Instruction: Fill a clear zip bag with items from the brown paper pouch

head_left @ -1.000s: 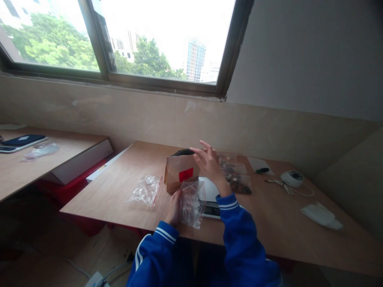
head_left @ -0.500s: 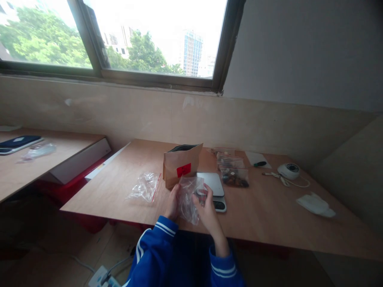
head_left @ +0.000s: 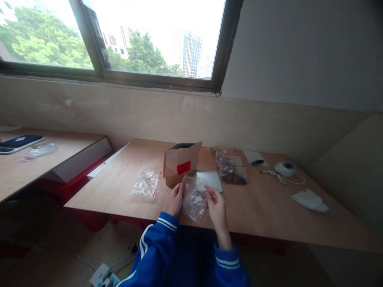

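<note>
A small clear zip bag (head_left: 194,197) hangs between both my hands above the front edge of the wooden table (head_left: 263,207). My left hand (head_left: 176,198) grips its left edge and my right hand (head_left: 216,202) pinches its right top corner. Just behind the bag stands an open brown paper pouch (head_left: 181,162) with a red label. A flat silver scale (head_left: 209,179) lies to the right of the pouch, partly hidden by the bag.
A pile of empty clear bags (head_left: 146,183) lies left of the pouch. Filled clear bags (head_left: 231,169) lie behind the scale. A green pen (head_left: 257,162), a white round device with cable (head_left: 285,168) and white tissue (head_left: 309,200) sit to the right. A second table (head_left: 18,167) stands left.
My right hand came back from the top of the brown pouch and took hold of the clear bag's right side. The view shifted slightly; the scale is more hidden.
</note>
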`<action>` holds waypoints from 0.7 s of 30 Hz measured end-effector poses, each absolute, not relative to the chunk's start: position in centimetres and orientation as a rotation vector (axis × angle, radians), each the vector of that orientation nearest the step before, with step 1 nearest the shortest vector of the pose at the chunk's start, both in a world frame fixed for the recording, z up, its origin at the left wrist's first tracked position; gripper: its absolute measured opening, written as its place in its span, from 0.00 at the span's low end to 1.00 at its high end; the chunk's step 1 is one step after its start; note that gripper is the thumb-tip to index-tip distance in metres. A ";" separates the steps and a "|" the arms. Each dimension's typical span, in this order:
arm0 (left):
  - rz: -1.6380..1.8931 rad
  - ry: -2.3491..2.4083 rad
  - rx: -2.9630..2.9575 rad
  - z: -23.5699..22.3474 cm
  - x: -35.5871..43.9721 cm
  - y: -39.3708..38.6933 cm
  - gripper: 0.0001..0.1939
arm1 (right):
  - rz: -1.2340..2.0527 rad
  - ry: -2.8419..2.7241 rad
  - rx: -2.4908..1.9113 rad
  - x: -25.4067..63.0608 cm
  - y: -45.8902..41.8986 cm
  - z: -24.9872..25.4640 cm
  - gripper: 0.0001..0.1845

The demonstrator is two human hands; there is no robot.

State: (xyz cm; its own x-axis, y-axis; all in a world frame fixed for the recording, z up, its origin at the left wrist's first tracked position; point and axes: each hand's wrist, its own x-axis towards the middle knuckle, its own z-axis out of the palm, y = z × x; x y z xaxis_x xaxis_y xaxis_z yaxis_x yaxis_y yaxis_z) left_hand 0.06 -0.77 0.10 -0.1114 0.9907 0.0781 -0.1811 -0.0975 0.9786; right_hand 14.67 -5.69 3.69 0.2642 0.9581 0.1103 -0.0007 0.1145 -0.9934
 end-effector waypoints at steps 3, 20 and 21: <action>1.408 1.139 1.116 1.1 0.0 -1.2 0.21 | 0.941 -0.992 -1.239 14.9 -5.7 3.6 0.26; 1.396 1.084 1.336 7.6 -0.3 -3.6 0.15 | 0.954 -1.091 -1.193 14.0 -5.8 4.5 0.19; 1.376 1.094 1.319 7.9 -0.5 -3.6 0.16 | 0.972 -1.113 -1.181 13.9 -5.8 4.7 0.18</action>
